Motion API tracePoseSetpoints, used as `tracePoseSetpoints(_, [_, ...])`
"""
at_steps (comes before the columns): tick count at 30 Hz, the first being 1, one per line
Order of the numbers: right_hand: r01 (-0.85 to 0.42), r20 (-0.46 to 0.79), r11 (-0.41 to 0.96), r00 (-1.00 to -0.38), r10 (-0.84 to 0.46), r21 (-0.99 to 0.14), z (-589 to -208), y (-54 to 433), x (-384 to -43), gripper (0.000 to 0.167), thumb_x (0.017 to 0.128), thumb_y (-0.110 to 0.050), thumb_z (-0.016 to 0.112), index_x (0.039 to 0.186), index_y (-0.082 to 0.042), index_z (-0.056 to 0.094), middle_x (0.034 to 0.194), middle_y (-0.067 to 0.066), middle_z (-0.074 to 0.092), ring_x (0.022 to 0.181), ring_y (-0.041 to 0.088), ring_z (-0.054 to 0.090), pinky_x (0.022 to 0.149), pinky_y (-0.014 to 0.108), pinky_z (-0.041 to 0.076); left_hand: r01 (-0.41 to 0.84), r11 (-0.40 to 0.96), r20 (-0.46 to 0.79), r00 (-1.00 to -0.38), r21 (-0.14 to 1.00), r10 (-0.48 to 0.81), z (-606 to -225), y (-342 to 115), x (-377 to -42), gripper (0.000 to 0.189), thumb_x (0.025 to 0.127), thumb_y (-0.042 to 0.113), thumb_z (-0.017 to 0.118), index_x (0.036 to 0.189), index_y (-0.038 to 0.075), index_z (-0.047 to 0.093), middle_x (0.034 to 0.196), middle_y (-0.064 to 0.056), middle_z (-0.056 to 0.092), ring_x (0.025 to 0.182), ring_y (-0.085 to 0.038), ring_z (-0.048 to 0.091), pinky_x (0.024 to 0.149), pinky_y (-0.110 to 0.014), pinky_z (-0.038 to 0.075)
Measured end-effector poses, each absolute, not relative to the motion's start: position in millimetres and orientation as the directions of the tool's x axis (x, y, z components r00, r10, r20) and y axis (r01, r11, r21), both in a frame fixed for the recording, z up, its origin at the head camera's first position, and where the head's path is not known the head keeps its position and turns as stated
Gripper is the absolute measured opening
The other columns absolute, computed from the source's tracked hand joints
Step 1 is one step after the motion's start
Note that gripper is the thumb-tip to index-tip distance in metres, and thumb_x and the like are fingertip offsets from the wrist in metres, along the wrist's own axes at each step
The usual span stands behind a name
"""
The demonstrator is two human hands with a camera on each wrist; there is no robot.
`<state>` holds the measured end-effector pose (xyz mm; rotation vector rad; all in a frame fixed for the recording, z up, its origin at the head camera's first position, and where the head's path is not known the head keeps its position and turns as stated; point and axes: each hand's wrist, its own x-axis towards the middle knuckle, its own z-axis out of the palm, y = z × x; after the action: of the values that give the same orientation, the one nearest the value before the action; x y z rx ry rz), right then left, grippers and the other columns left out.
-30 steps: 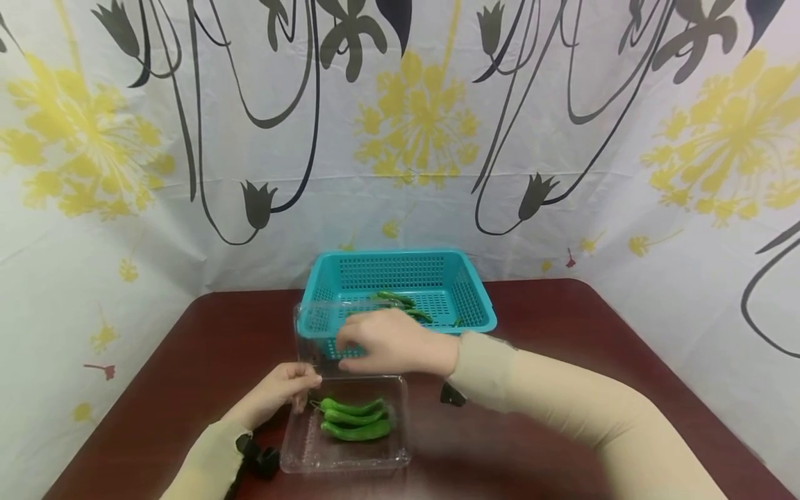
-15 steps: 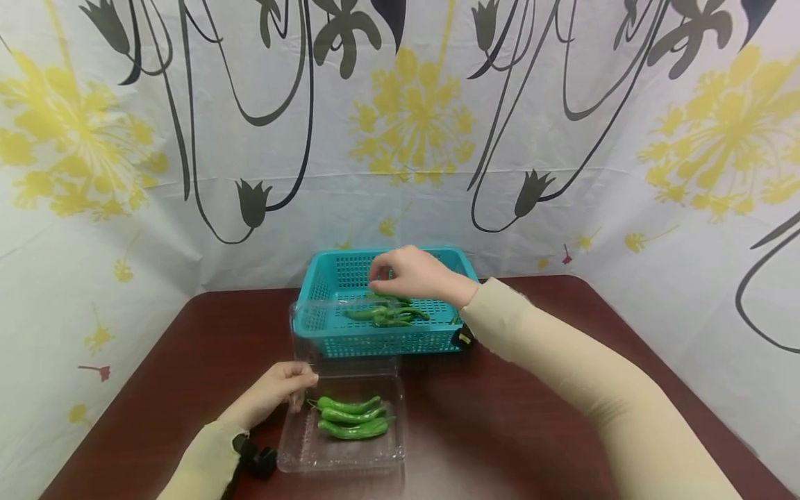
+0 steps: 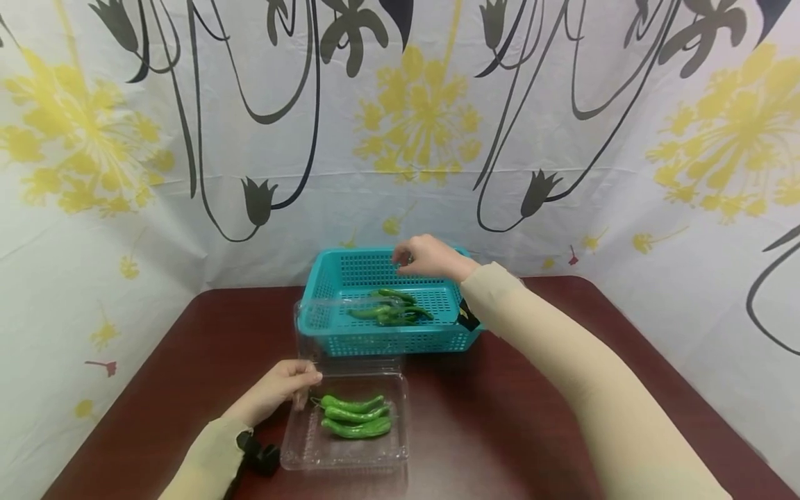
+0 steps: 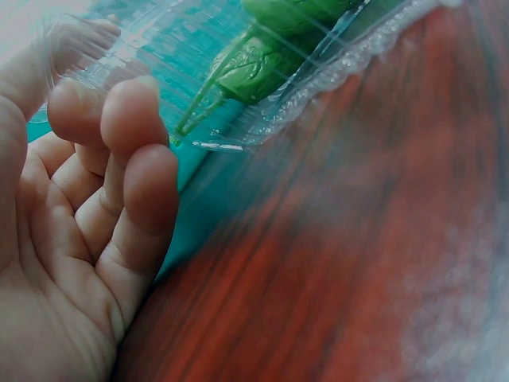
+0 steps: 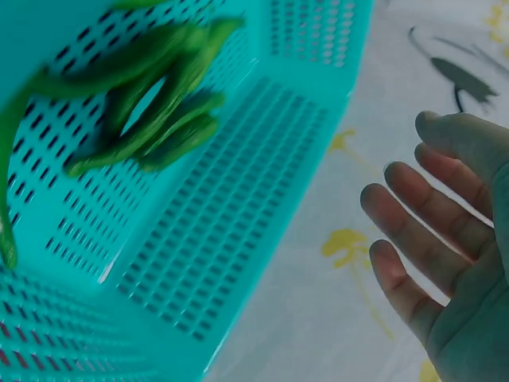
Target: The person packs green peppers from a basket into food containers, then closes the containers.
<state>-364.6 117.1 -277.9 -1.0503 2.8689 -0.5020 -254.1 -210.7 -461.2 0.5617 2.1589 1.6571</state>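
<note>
Three green chili peppers (image 3: 356,417) are laid side by side in the tray of one clear plastic box (image 3: 344,464). Its one lid (image 3: 312,354) is tipped up at the back, and part of one blue plastic basket (image 3: 315,278) is seen through it. The left side of the box, near the fold of the lid, is pinched by the left hand (image 3: 278,390), with its fingers bent.

More green chili peppers (image 3: 390,312) are heaped in the basket; they are piled over one another, so their number cannot be told. Nothing is held by the right hand (image 3: 432,258). It is held up over the back of the basket, its fingers loose and spread apart, well above the heap.

Two cream sleeves (image 3: 575,368) are worn, and two black wrist cameras (image 3: 256,455) are strapped on, one at each wrist. The box and the basket are both set on one dark red table (image 3: 500,423). Behind it, one white cloth (image 3: 300,243) is hung, printed with three big yellow flowers (image 3: 425,114) and four gray tulips (image 3: 257,201).
</note>
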Motion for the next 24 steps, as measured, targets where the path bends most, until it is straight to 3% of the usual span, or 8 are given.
tracePoseSetpoints(4, [-0.62,0.026,0.737,-0.77,-0.638,-0.269,-286,119,-375,0.022,0.093,-0.014,0.066,0.114,-0.011,0.069,0.107,0.005,0.067,0.097,0.017,0.062,0.082,0.035,0.05,0.1,0.22,-0.032,-0.849,0.97,0.527,-461,-211,-254,0.04,0.097,0.021,0.06,0.086,-0.016,0.049,0.058,-0.002,0.052,0.051,-0.014,0.056,0.054,-0.031,0.049])
tracePoseSetpoints(13, [-0.633,-0.089,0.739,-0.742,-0.664,-0.229,-309,119,-403,0.023,0.091,-0.01,0.068,0.114,-0.01,0.07,0.111,0.01,0.067,0.099,0.019,0.061,0.082,0.034,0.05,0.107,0.219,-0.024,-0.854,0.97,0.52,-460,-211,-253,0.039,0.097,0.019,0.06,0.086,-0.017,0.049,0.058,-0.002,0.052,0.051,-0.014,0.056,0.054,-0.031,0.049])
tracePoseSetpoints(24, [-0.592,-0.198,0.788,-0.763,-0.615,-0.166,-325,109,-415,0.026,0.089,-0.012,0.071,0.115,-0.012,0.07,0.115,0.008,0.065,0.1,0.019,0.06,0.08,0.033,0.051,0.073,0.215,-0.051,-0.852,0.974,0.52,-463,-211,-254,0.032,0.096,0.023,0.061,0.079,-0.002,0.054,0.058,0.0,0.052,0.052,-0.014,0.056,0.056,-0.031,0.05])
